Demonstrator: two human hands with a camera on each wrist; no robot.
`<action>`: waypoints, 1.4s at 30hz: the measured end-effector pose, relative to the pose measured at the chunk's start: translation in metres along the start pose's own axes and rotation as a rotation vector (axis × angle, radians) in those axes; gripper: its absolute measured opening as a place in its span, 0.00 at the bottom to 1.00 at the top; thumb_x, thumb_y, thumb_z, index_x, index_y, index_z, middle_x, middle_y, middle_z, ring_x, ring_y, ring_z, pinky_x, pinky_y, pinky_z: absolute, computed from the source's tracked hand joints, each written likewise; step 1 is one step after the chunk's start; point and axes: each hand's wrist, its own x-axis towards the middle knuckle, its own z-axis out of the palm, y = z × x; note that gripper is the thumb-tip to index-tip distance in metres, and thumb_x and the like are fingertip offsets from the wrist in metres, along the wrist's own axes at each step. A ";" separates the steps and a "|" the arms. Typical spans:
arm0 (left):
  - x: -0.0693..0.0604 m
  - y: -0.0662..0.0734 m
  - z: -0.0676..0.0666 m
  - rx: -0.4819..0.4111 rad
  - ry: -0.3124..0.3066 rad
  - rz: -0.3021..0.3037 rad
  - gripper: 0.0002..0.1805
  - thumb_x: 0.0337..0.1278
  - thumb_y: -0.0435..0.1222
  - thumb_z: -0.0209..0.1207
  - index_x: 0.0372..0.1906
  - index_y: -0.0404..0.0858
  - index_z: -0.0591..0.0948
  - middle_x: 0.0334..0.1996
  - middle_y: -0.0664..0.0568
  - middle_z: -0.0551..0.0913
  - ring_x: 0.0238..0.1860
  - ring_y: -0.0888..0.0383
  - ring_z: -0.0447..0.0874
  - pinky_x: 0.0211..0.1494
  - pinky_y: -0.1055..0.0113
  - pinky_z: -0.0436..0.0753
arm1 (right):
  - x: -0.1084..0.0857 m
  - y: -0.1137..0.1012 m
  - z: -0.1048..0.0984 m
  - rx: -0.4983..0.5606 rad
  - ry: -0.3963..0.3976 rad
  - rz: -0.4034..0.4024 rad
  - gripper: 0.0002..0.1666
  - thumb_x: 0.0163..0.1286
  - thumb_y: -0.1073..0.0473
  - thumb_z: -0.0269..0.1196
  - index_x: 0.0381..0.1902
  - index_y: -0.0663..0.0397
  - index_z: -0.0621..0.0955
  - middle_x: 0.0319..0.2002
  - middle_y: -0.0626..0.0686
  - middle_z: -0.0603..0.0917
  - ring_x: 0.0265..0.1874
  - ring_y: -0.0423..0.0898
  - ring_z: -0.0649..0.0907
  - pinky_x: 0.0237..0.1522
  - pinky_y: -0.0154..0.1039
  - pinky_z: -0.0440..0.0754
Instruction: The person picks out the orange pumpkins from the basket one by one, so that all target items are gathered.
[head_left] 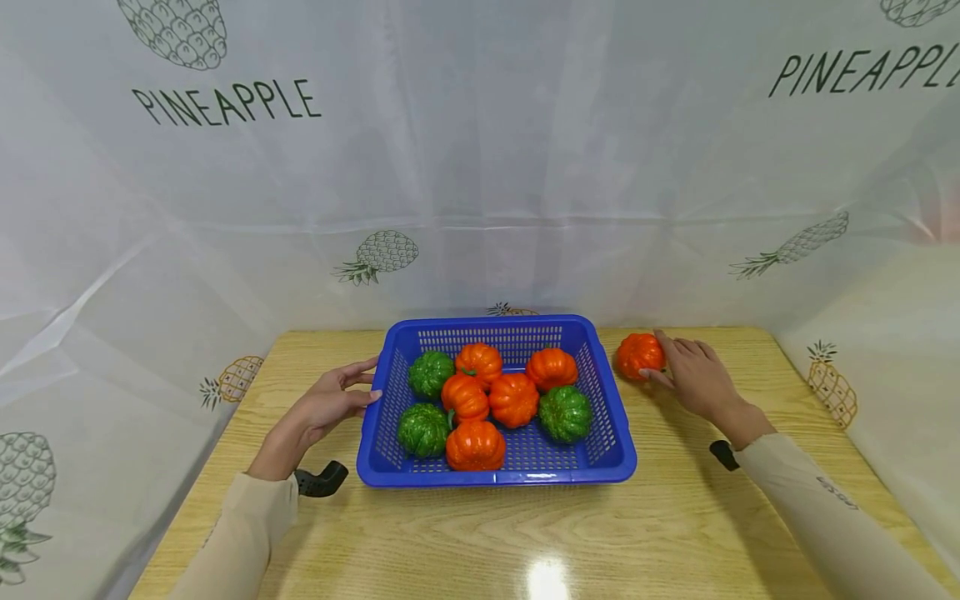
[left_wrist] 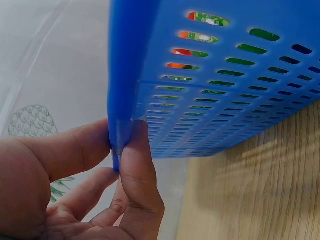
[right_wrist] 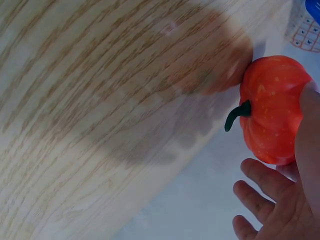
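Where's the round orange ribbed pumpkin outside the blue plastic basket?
In the head view, the orange pumpkin is just right of the blue basket, in the right hand's grip.

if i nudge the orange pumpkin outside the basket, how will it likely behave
The orange pumpkin may roll or wobble, given its rounded, ribbed sides. Its shiny surface could prove slightly slippery. The jutting green stem might interrupt a roll.

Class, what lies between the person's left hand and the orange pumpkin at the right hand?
The blue basket, holding five orange pumpkins and three green pumpkins, as the head view shows.
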 end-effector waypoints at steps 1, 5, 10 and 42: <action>0.000 0.000 0.000 0.000 0.001 0.000 0.40 0.78 0.26 0.55 0.85 0.32 0.52 0.74 0.25 0.62 0.41 0.61 0.88 0.49 0.63 0.88 | 0.000 0.000 0.000 0.003 -0.009 0.007 0.45 0.78 0.51 0.66 0.78 0.73 0.61 0.61 0.78 0.80 0.62 0.75 0.76 0.69 0.73 0.67; 0.000 0.000 0.000 0.000 0.003 -0.001 0.40 0.78 0.26 0.55 0.85 0.32 0.52 0.74 0.25 0.62 0.41 0.61 0.88 0.50 0.62 0.88 | -0.001 0.000 -0.001 0.003 -0.024 0.021 0.46 0.78 0.50 0.65 0.79 0.72 0.61 0.61 0.78 0.79 0.62 0.76 0.76 0.69 0.73 0.66; 0.000 0.000 0.000 -0.002 0.000 -0.004 0.40 0.78 0.26 0.55 0.85 0.32 0.52 0.74 0.25 0.62 0.41 0.61 0.88 0.50 0.62 0.88 | -0.003 0.000 -0.001 0.002 -0.020 0.029 0.47 0.78 0.48 0.66 0.79 0.73 0.61 0.63 0.78 0.79 0.62 0.77 0.76 0.69 0.74 0.67; 0.000 0.001 0.001 -0.002 0.007 -0.011 0.40 0.78 0.27 0.56 0.86 0.33 0.52 0.76 0.25 0.61 0.43 0.61 0.87 0.49 0.64 0.88 | -0.005 -0.018 -0.031 0.040 0.088 -0.038 0.48 0.71 0.51 0.72 0.78 0.69 0.65 0.66 0.74 0.77 0.64 0.74 0.75 0.69 0.72 0.66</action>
